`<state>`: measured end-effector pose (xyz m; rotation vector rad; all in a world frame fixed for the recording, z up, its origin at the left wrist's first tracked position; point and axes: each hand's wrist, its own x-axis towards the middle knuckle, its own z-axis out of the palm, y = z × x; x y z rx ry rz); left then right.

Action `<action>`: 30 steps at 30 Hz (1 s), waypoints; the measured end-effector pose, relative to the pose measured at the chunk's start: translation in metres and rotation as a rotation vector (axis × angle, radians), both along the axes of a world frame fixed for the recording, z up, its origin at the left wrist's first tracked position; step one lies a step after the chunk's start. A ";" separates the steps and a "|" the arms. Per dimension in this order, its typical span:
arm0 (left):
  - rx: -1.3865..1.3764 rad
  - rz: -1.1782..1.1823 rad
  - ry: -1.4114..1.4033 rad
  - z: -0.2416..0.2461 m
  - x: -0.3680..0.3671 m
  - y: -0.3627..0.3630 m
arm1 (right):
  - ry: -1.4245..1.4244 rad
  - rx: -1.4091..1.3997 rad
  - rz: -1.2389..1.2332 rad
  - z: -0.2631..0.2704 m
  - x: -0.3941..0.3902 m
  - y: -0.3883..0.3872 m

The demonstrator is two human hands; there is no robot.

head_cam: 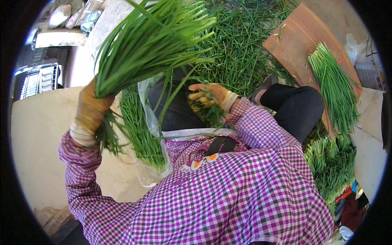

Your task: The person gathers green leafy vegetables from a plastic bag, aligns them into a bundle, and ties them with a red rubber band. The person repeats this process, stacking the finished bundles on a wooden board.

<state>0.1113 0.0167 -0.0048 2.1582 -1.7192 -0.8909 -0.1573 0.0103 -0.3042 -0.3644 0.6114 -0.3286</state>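
My left hand [92, 107], in a yellow-brown stained glove, is raised at the left and closed around a large bunch of green garlic chives [150, 49]. The pale cut ends of the bunch point to the right. My right hand [211, 94], gloved too, is by my lap with its fingers apart; a few loose leaves hang near it, and whether it touches any is unclear. More chives [137, 128] lie beside my left leg in a clear plastic bag [153, 179]. Both hands are somewhat blurred.
Loose leaves [242, 39] cover the floor ahead. At the right a wooden board [294, 39] carries another bunch of chives [335, 88]. Below it lie tied bundles [318, 154]. A plastic crate [38, 79] and some bags [59, 16] are at the upper left.
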 end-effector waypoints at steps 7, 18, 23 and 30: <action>-0.219 -0.639 -1.064 -0.103 0.035 0.081 | -0.016 0.060 -0.416 0.035 0.013 -0.017; -0.118 -0.411 -0.860 -0.171 0.028 0.198 | 0.247 0.092 -0.754 -0.004 -0.112 -0.043; -0.032 -0.401 -0.816 -0.166 0.020 0.216 | 0.575 -0.387 -0.462 0.086 -0.086 -0.034; -0.079 -0.512 -0.779 -0.155 0.016 0.208 | 1.010 -1.115 0.496 0.083 0.040 -0.021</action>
